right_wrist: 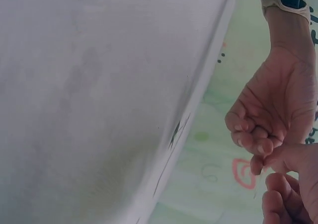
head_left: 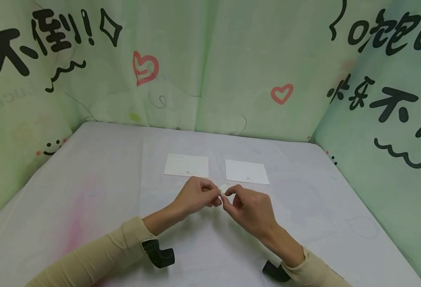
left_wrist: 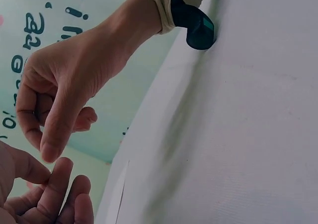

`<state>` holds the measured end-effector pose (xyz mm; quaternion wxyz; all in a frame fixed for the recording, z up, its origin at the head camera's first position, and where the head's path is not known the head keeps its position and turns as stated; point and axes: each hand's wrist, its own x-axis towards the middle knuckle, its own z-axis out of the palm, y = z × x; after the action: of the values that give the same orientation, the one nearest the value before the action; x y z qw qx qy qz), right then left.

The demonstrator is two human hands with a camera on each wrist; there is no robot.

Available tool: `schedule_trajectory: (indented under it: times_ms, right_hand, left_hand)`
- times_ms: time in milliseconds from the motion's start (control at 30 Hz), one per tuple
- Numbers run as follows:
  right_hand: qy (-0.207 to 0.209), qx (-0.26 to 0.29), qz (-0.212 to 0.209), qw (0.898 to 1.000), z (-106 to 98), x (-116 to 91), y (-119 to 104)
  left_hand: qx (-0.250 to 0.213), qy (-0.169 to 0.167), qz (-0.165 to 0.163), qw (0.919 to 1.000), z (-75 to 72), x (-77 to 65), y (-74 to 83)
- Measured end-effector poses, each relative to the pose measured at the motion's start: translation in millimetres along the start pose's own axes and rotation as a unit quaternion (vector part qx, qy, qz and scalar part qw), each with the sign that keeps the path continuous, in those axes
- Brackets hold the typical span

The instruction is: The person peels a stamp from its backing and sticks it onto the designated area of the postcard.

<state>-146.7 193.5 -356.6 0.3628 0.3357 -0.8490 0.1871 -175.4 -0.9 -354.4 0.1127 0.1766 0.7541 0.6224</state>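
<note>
In the head view both hands meet fingertip to fingertip above the white table. Between them shows a small, thin, pale piece [head_left: 224, 187], mostly hidden by the fingers; I cannot tell its kind. My left hand [head_left: 196, 196] pinches it with thumb and forefinger, the other fingers curled in. From the other side, the thumb and forefinger of my right hand [head_left: 252, 206] pinch it too. Just beyond the hands lie two flat white cards, a left card [head_left: 186, 165] and a right card [head_left: 247, 172], each with a tiny dark mark near its front edge.
The table [head_left: 321, 223] has a white cloth with a pink stain [head_left: 76, 223] on the left. Pale green curtains [head_left: 232, 52] with black writing and red hearts close off the back and sides. Black bands [head_left: 159, 254] sit at both wrists below the sleeves.
</note>
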Motion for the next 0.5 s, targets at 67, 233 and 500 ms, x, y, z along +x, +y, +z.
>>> schedule_trajectory:
  times_ms: [67,233,500]
  right_hand:
    - [0.000,0.002,-0.005,1.000,-1.1,-0.2,0.0]
    - [-0.013,0.001,-0.017,1.000,-3.4,-0.3,0.3]
    - [-0.036,0.000,-0.024,0.999,-4.8,-1.2,-1.7]
  left_hand:
    - [0.007,0.001,-0.002,1.0000,-0.6,-1.2,-1.0]
    - [0.018,-0.005,-0.006,0.9998,-2.0,-4.8,-2.3]
    - [0.029,-0.014,-0.001,0.9995,-3.0,-8.7,-2.9]
